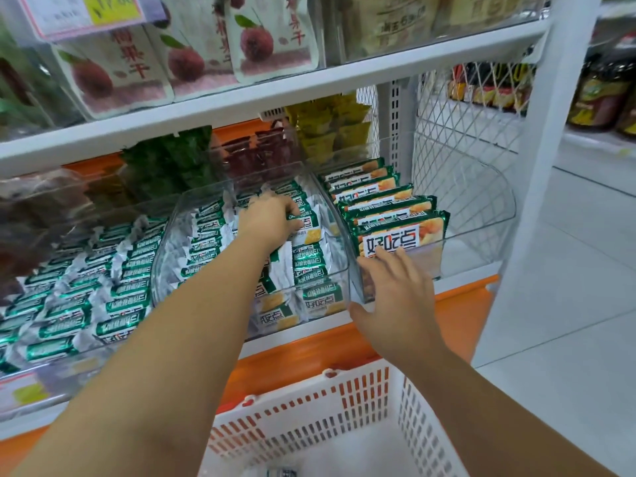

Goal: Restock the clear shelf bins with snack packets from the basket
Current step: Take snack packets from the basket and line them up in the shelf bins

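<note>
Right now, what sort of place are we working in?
Most likely a small grocery shop: white tiered shelves carry clear plastic bins of green-and-white snack packets, with a yellow price tag above.

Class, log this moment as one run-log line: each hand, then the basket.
left hand: grips small packet in middle bin | right hand: open, fingers against right bin front | basket: nearly empty
</note>
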